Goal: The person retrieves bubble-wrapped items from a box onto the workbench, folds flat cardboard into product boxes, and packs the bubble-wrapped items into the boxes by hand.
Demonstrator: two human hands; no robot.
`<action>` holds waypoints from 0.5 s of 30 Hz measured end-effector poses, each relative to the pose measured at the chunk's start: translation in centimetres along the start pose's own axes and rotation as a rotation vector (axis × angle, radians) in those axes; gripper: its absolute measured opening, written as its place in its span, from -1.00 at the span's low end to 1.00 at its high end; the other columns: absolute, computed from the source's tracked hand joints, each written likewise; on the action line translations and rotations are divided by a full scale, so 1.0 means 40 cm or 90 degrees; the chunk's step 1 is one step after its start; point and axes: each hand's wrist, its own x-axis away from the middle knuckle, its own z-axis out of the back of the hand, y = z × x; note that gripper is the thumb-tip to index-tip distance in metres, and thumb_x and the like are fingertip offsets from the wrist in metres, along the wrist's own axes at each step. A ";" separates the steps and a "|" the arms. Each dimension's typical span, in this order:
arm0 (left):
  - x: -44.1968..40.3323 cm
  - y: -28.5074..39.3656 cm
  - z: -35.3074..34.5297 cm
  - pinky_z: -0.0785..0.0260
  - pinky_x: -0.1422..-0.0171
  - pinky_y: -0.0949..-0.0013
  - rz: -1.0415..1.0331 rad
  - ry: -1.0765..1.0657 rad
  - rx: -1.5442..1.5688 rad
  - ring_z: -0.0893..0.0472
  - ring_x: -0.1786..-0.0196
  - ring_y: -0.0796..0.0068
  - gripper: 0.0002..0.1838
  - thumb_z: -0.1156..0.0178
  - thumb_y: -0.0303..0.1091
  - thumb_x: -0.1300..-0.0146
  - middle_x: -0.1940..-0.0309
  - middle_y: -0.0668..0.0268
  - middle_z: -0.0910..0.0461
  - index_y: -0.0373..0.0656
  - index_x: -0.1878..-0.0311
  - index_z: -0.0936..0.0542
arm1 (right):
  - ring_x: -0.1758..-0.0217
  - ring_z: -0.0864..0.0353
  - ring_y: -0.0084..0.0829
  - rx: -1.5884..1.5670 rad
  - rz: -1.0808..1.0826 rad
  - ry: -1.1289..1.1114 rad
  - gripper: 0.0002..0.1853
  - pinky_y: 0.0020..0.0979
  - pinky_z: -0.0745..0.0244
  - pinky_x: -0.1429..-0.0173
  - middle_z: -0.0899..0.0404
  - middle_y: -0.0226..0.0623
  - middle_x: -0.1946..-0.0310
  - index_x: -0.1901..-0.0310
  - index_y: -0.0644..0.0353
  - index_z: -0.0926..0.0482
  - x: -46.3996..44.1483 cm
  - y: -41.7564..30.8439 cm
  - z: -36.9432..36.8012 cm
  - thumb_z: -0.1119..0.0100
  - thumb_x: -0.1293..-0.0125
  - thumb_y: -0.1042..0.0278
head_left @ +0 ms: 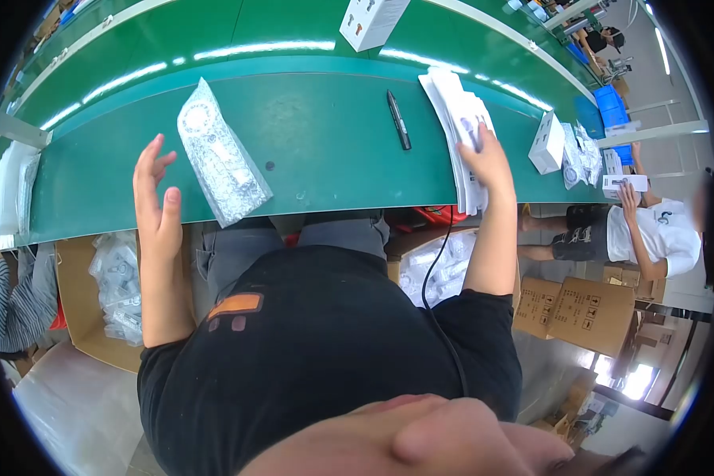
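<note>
A clear plastic bag with a silvery-white item inside (220,155) lies on the green bench, its lower end at the front edge. Just left of it, my left hand (157,194) is raised with fingers apart, holding nothing. At the right, my right hand (488,163) rests on a stack of white printed papers (460,119), its fingers on the top sheets; whether they grip a sheet cannot be made out. Between bag and papers lies a black marker pen (399,120).
A white box (370,24) stands at the back, another (547,143) right of the papers beside bagged items (581,157). Cartons of bagged items (119,289) (440,266) sit below the bench. A co-worker (650,238) handles a box at far right; a striped sleeve (24,305) shows left.
</note>
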 end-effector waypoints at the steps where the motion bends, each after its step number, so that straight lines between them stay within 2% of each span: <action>1: -0.005 0.006 0.000 -0.19 -0.40 0.08 0.002 -0.002 -0.002 -0.46 -0.28 0.10 -0.28 0.01 0.10 -0.41 -0.40 0.04 -0.28 -0.26 -0.44 -0.24 | -0.45 -0.29 0.07 -0.187 -0.027 0.014 -0.03 -0.20 -0.23 -0.44 -0.28 0.30 -0.34 -0.39 0.33 -0.28 0.017 -0.017 0.038 -0.34 -0.10 -0.22; 2: -0.007 0.012 -0.003 -0.16 -0.41 0.09 -0.018 0.009 0.012 -0.45 -0.30 0.13 -0.26 0.03 0.12 -0.42 -0.41 0.03 -0.28 -0.27 -0.44 -0.22 | -0.41 -0.37 0.01 -0.370 -0.053 0.030 -0.14 -0.28 -0.28 -0.41 -0.40 0.26 -0.27 -0.32 0.42 -0.36 0.035 -0.033 0.083 -0.29 -0.18 -0.16; 3: -0.009 0.018 -0.003 -0.14 -0.42 0.11 -0.041 0.021 0.024 -0.43 -0.32 0.16 -0.24 0.05 0.14 -0.42 -0.42 0.03 -0.28 -0.28 -0.45 -0.20 | -0.23 -0.53 0.03 -0.317 -0.047 0.087 -0.40 -0.24 -0.42 -0.27 -0.55 0.19 -0.11 -0.21 0.39 -0.49 0.051 -0.052 0.120 -0.15 -0.33 0.03; 5: 0.000 0.043 -0.001 -0.14 -0.42 0.10 -0.062 0.032 0.041 -0.44 -0.32 0.14 -0.24 0.02 0.14 -0.41 -0.40 0.00 -0.29 -0.29 -0.44 -0.21 | -0.06 -0.58 0.10 -0.120 -0.060 0.197 -0.55 -0.08 -0.47 -0.11 -0.61 0.17 0.06 -0.11 0.37 -0.56 0.107 -0.120 0.232 -0.04 -0.39 0.16; 6: 0.004 0.058 -0.004 -0.15 -0.43 0.09 -0.085 0.040 0.060 -0.44 -0.31 0.13 -0.24 -0.01 0.13 -0.39 -0.39 -0.02 -0.30 -0.29 -0.43 -0.22 | 0.08 -0.56 0.17 -0.059 -0.037 0.304 -0.63 -0.01 -0.46 0.01 -0.60 0.20 0.21 -0.02 0.36 -0.59 0.138 -0.142 0.265 0.03 -0.43 0.22; 7: 0.007 0.071 -0.006 -0.15 -0.43 0.09 -0.088 0.047 0.056 -0.44 -0.31 0.13 -0.24 -0.01 0.13 -0.39 -0.39 -0.02 -0.30 -0.29 -0.43 -0.22 | 0.14 -0.66 -0.01 -0.096 -0.013 0.381 -0.63 -0.09 -0.49 0.07 -0.61 0.14 0.28 0.01 0.36 -0.59 0.168 -0.155 0.293 0.06 -0.46 0.21; 8: 0.014 0.084 -0.012 -0.19 -0.40 0.09 -0.108 0.036 0.073 -0.47 -0.28 0.14 -0.27 -0.08 0.06 -0.35 -0.36 -0.02 -0.32 -0.29 -0.40 -0.27 | 0.11 -0.69 -0.23 -0.276 -0.035 0.345 -0.62 -0.22 -0.52 0.03 -0.65 0.02 0.25 0.01 0.41 -0.57 0.222 -0.192 0.331 0.08 -0.49 0.22; 10: 0.023 0.112 -0.034 -0.25 -0.37 0.11 -0.134 0.002 0.100 -0.50 -0.24 0.16 -0.31 -0.21 -0.09 -0.24 -0.32 -0.01 -0.36 -0.30 -0.34 -0.34 | -0.01 -0.62 -0.34 -0.886 0.228 0.420 -0.63 -0.29 -0.50 -0.09 -0.62 -0.11 0.09 -0.04 0.47 -0.51 0.258 -0.271 0.311 0.06 -0.50 0.26; 11: 0.020 0.143 -0.043 -0.26 -0.37 0.13 -0.132 -0.053 0.098 -0.49 -0.24 0.16 -0.31 -0.22 -0.12 -0.22 -0.32 0.01 -0.36 -0.31 -0.34 -0.34 | -0.06 -0.59 -0.31 -0.990 0.280 0.360 -0.62 -0.29 -0.48 -0.15 -0.58 -0.11 0.00 -0.10 0.50 -0.46 0.278 -0.322 0.299 0.04 -0.49 0.28; 12: 0.024 0.150 -0.064 -0.24 -0.38 0.14 -0.103 -0.099 0.179 -0.48 -0.25 0.16 -0.25 -0.26 -0.06 -0.20 -0.33 0.04 -0.36 -0.30 -0.36 -0.31 | -0.10 -0.57 -0.28 -1.093 0.333 0.290 -0.60 -0.28 -0.45 -0.21 -0.54 -0.11 -0.08 -0.15 0.52 -0.41 0.296 -0.373 0.288 0.03 -0.49 0.30; 14: 0.027 0.184 -0.110 -0.18 -0.42 0.13 -0.011 -0.220 0.448 -0.44 -0.31 0.17 0.00 -0.32 0.08 -0.17 -0.39 0.08 -0.29 -0.28 -0.50 -0.08 | -0.13 -0.53 -0.34 -1.220 0.368 0.064 -0.53 -0.30 -0.41 -0.24 -0.51 -0.10 -0.12 -0.27 0.49 -0.31 0.313 -0.443 0.212 0.01 -0.48 0.31; 15: 0.031 0.188 -0.124 -0.17 -0.44 0.14 0.060 -0.309 0.571 -0.41 -0.33 0.21 0.00 -0.32 -0.02 -0.21 -0.42 0.06 -0.23 -0.28 -0.53 0.01 | -0.16 -0.51 -0.34 -1.210 0.346 -0.023 -0.52 -0.31 -0.38 -0.27 -0.50 -0.09 -0.12 -0.29 0.48 -0.29 0.314 -0.476 0.161 0.00 -0.47 0.32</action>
